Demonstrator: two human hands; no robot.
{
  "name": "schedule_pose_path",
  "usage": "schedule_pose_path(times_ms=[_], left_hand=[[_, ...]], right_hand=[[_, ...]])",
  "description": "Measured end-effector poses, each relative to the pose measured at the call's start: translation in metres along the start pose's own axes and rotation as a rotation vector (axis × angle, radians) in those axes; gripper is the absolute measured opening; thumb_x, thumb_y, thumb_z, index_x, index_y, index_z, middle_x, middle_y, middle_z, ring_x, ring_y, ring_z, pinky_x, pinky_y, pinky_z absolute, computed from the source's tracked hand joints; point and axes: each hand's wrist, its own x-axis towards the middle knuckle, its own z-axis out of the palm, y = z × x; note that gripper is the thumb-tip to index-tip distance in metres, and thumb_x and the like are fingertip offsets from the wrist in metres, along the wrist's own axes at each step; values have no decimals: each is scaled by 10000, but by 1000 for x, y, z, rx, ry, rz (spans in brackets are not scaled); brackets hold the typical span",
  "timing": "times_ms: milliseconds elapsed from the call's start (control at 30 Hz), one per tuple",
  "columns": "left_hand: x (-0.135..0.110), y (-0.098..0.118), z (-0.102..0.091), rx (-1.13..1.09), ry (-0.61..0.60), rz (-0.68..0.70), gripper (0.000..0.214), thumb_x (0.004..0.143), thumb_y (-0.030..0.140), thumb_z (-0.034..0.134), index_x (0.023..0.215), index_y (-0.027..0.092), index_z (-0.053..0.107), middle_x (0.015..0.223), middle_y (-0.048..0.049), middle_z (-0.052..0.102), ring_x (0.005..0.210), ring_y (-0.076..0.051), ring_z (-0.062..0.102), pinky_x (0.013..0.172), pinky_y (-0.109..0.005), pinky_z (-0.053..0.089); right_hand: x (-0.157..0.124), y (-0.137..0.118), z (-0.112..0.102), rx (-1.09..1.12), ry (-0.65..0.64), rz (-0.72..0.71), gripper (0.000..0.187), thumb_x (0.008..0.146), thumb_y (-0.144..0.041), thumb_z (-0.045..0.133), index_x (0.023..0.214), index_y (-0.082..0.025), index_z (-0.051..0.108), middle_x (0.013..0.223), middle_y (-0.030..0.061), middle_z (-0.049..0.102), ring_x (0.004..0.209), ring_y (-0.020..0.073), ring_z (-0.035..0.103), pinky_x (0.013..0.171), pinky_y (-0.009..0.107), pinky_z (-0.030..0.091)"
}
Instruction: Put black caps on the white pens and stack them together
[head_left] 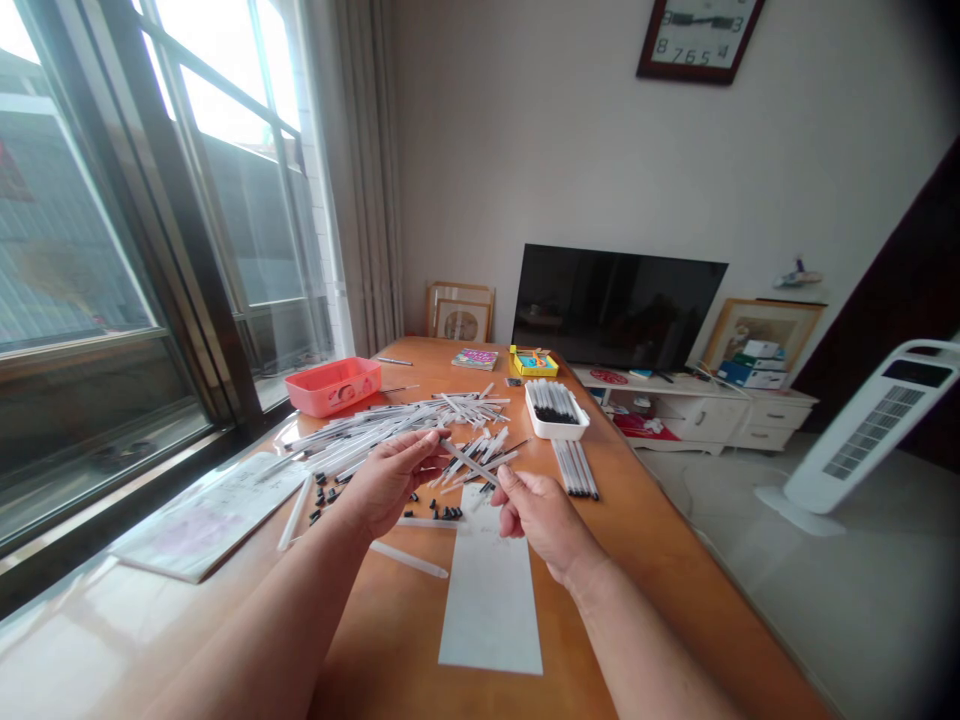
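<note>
Between my two hands, above the table, runs a slim pen (471,462) with a pale barrel. The fingers of my left hand (401,475) pinch its far left end, and my right hand (536,508) grips its near right end. Below lies a white paper sheet (491,610). Behind the hands spreads a pile of clear pen barrels (367,428). Small black caps (448,513) are scattered near my left hand. To the right, a row of pens with dark ends (576,468) lies beside a white box (564,430) filled with more pens.
A red plastic box (330,388) stands at the back left, and a notebook (202,520) lies by the window. Farther back are a booklet (474,359) and a yellow box (534,362). Beyond the wooden table (630,600) stand a television (619,305) and a tower fan (862,440).
</note>
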Motion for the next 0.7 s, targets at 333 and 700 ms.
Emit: schedule_pose_path(times_ms=[333,700], left_hand=[[5,-5,-3,69,115,43,277,757,403,800,823,141,740,764,-63,707,677,-126,595,682,-247,454],[-2,5,-2,-29,-36,63,269,779,315,800,976,135,760,955,-105,755,825,-156,665,811,-266,496]], right_hand=[[0,-2,1,-19,15,-107,397,868,-565,631,956,-178,624,811,41,701,734,158,604,658,266,435],[-5,-8,-1,99,-159,-52,379,917,-519,581,759,-175,606,584,-6,573,547,112,446,576,265,354]])
